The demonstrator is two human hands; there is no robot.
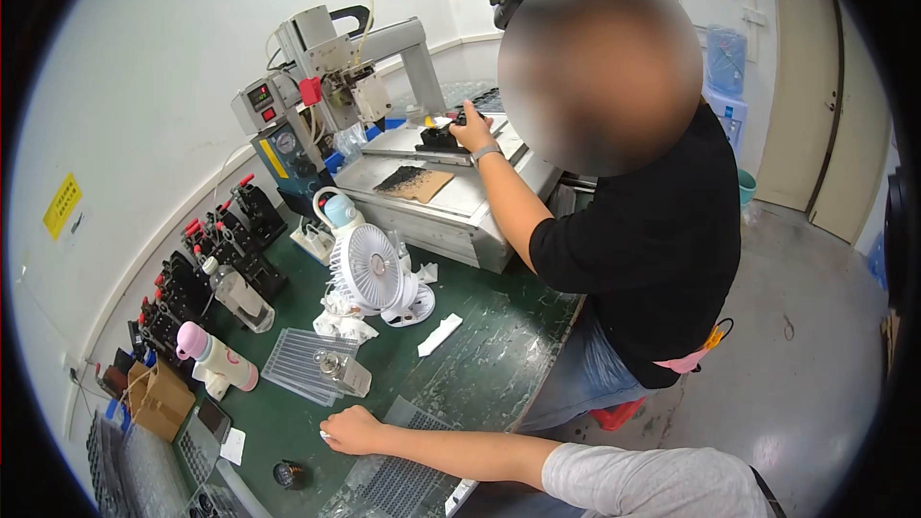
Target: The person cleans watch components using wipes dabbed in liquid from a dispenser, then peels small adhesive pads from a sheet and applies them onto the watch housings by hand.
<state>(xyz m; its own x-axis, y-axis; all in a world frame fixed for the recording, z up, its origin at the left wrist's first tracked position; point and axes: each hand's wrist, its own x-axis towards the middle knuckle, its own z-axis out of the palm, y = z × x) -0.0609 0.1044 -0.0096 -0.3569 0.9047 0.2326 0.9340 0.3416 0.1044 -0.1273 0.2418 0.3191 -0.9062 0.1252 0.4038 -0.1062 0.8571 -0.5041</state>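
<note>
My right hand [353, 431] rests low over the green table, its arm in a grey sleeve reaching in from the lower right. The fingers are curled closed, and a small white bit shows at their tip; I cannot make out what it is. Just beyond the hand lies a clear glass bottle [343, 372] on a ribbed clear plastic tray [299, 364]. Under the forearm is a perforated dark tray [408, 480]. A round black jar-like object [287, 475] sits to the left of the hand. My left hand is out of view.
A co-worker in a black shirt [643, 221] handles a black part [439, 138] at a benchtop machine [413, 221]. A white fan [372, 267], a pink-capped bottle [219, 357], a clear bottle [237, 295], a cardboard box [159, 401] and several black fixtures [230, 235] stand on the table.
</note>
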